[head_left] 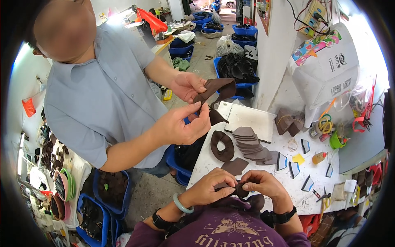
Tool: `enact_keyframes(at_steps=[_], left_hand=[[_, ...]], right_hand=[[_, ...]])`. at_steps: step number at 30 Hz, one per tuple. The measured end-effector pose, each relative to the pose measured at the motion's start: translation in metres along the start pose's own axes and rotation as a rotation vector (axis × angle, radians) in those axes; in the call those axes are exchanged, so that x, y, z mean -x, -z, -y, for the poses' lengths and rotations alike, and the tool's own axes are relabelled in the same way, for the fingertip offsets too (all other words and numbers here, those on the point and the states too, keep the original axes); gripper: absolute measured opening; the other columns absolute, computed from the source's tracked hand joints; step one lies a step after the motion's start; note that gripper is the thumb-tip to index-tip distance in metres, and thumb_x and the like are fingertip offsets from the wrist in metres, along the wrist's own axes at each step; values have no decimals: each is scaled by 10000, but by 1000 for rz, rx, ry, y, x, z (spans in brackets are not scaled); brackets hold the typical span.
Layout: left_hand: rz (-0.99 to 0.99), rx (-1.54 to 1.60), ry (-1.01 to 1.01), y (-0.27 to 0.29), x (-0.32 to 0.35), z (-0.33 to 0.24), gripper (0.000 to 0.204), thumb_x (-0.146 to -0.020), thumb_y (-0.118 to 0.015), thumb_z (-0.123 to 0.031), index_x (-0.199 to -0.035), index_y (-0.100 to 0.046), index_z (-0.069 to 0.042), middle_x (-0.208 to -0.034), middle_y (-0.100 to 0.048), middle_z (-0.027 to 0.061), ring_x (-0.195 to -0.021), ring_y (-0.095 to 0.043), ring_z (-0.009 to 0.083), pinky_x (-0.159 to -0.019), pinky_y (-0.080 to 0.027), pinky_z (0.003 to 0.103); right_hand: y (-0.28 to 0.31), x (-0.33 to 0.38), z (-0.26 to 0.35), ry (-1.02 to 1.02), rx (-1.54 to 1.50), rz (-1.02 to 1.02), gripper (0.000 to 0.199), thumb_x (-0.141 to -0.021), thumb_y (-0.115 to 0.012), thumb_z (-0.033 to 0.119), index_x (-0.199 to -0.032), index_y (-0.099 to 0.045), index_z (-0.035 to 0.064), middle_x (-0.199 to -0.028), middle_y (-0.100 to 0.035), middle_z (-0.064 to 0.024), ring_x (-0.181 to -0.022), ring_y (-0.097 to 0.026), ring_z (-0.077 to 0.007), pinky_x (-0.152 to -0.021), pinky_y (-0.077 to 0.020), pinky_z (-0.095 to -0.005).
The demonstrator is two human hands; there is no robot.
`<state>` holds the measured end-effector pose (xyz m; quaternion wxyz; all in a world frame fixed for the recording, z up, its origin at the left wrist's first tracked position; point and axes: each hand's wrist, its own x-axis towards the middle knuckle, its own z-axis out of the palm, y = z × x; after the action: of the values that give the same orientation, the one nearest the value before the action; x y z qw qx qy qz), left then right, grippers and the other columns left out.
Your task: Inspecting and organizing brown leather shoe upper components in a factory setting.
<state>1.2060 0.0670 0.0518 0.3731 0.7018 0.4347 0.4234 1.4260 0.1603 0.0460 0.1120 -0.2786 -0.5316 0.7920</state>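
Close to my body, at the table's near edge, my left hand (214, 185) and my right hand (263, 184) pinch a small dark brown piece of shoe material (240, 190) between them. Fingers cover much of it, so its full shape is hidden. Just beyond my hands lies a flat brown piece (235, 166). Farther off are a fanned stack of brown cut pieces (249, 144) and a curved brown shoe upper (222, 146). Across from me, a co-worker in a light blue shirt (103, 78) holds up a dark brown shoe piece (224, 87) with both hands.
The white table (207, 164) also bears a white board (251, 121), banded brown bundles (288, 122), several blue-edged pieces (294, 168), a small orange-capped bottle (319, 158), a green cup (336, 140) and scissors (325, 199). Blue tubs (119, 212) stand on the floor.
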Motion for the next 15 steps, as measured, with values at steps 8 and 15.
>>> enact_keyframes(at_steps=[8, 15], left_hand=[[61, -9, 136, 1, 0, -8, 135, -855, -639, -167, -949, -612, -75, -963, -640, 48, -899, -593, 216, -849, -422, 331], [39, -42, 115, 6, -8, -20, 148, -868, -623, -183, -935, -588, -55, -862, -600, 85, -805, -579, 255, -739, -442, 328]], right_hand=[[4, 3, -3, -12, 33, -54, 234, -851, -678, 103, -1042, -599, -6, -912, -628, -28, -838, -578, -99, -741, -487, -248], [5, 3, -3, 16, 105, -65, 189, -883, -636, 112, -1037, -610, 5, -913, -621, -12, -826, -561, -83, -752, -469, -237]])
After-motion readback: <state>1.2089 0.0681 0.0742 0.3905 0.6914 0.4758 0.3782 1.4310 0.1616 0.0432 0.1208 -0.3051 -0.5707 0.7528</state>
